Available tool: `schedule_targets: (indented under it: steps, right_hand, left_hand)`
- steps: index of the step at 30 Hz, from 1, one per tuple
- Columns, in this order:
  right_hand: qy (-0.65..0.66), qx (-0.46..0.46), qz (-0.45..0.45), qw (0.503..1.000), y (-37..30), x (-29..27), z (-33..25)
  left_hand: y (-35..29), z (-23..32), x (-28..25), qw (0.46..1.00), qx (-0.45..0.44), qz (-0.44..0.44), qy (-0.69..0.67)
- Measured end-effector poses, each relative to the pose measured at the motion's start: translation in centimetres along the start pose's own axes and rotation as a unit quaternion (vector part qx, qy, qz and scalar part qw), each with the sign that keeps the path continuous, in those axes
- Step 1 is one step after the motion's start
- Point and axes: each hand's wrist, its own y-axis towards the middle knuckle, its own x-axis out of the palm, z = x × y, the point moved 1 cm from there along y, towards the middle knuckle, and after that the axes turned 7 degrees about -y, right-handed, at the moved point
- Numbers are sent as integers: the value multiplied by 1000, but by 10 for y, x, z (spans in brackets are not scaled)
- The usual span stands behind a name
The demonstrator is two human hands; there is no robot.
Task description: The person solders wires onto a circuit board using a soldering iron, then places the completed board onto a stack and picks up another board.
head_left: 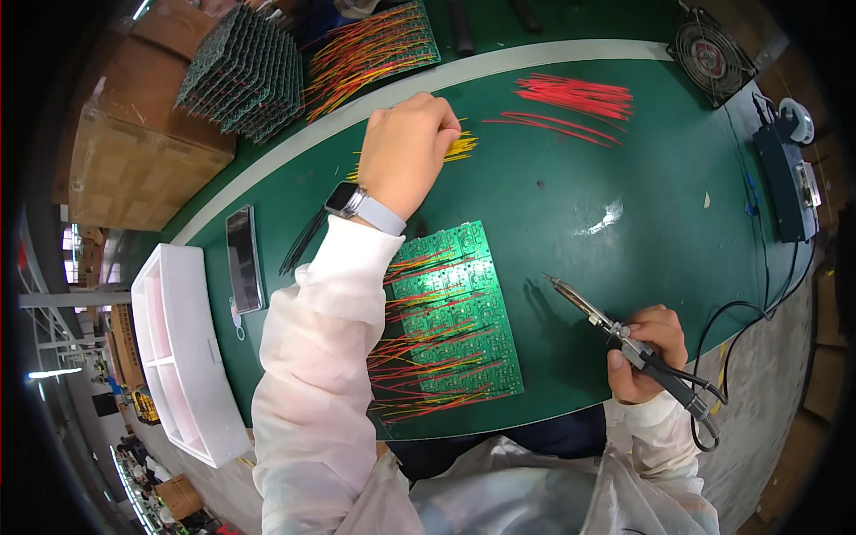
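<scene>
My left hand [406,152] closed on a small bundle of yellow wires [456,147] lying on the green mat, my right hand [646,352] gripping a black-handled soldering iron [624,337], metal tip angled up-left, clear of the mat.

Electronics workshop: circuit boards [450,308], soldering iron [624,339]

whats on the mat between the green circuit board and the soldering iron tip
Nothing: the head view shows bare green mat between the circuit board and the soldering iron.

Left hand [406,152] on yellow wires [456,148]; right hand [646,352] grips soldering iron [615,325].
</scene>
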Motion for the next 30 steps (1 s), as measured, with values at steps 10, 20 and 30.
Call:
schedule_targets:
  steps: [10, 20, 30]
  right_hand:
    - [38, 44, -2, 998, 20, 9, -7]
    - [110, 194, -6, 975, 51, 38, -5]
    - [74, 73, 68, 992, 48, 57, 13]
  left_hand:
    - [-19, 6, -25, 995, -16, 78, -60]
    - [-96, 70, -28, 982, -119, 91, -119]
    - [-102, 59, 3, 976, -84, 113, -166]
